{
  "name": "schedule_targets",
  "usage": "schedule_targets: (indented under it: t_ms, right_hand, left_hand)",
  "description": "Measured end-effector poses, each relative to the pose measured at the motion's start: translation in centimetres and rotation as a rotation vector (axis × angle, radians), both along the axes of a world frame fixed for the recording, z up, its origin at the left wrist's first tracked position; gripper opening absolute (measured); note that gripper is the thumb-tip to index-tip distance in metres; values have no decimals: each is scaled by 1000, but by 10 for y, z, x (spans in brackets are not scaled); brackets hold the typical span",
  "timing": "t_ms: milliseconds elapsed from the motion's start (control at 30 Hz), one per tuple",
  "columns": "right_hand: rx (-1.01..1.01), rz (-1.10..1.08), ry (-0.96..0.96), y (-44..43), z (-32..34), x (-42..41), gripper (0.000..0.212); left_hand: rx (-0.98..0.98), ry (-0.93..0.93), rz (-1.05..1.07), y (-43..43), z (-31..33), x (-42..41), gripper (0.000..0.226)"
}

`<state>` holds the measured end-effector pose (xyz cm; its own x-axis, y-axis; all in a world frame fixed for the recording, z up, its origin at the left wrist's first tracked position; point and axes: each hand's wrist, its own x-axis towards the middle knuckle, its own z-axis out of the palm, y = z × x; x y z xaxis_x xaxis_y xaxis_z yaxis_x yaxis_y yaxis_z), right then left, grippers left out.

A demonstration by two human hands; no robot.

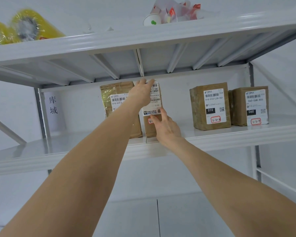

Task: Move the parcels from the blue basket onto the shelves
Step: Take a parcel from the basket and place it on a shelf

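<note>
A tall brown parcel (155, 106) with a white label stands upright on the white middle shelf (212, 135). My left hand (142, 93) holds its top edge, fingers over the upper rim. My right hand (166, 125) presses against its lower front with straight fingers. Right behind it to the left stands another brown parcel (114, 100), touching it. Two more labelled parcels stand further right, one marked 010 (210, 106) and one marked 060 (249, 106). The blue basket is out of view.
The upper shelf (109, 43) carries yellow tape rolls (29, 26) at the left and a paper cup with packets (171, 14) in the middle. A paper sign (53, 106) hangs at the shelf's left back. A shelf post (41, 113) stands at the left.
</note>
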<state>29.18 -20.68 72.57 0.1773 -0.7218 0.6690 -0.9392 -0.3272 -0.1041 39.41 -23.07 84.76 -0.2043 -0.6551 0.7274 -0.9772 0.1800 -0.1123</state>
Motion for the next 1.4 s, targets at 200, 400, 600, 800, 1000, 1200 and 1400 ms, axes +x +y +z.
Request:
schedule_targets:
  t_ms: [200,400,600,800,1000,1200,1400]
  right_hand:
    - [-41,17,-29,5,-5,-3,71]
    - [-69,-9,-17,13,-12,-5,69]
    - [-61,-54,-29,38,-30,-28,66]
    - [16,-81,-21,87,-66,-83,64]
    - [185,-106,-26,149,-153,-165,59]
    - [424,-145,-10,201,-265,-245,57]
    - [681,-194,-33,229,-386,-312,60]
  left_hand:
    - [13,44,22,14,-4,3,83]
    - [-5,30,28,29,-17,4,72]
    - [24,51,-8,57,-56,-17,66]
    - [80,91,-41,93,-117,-68,61]
    - [251,118,-69,145,-222,-149,58]
    - [548,100,-92,184,-350,-228,58]
    - [833,45,-117,203,-487,-289,58]
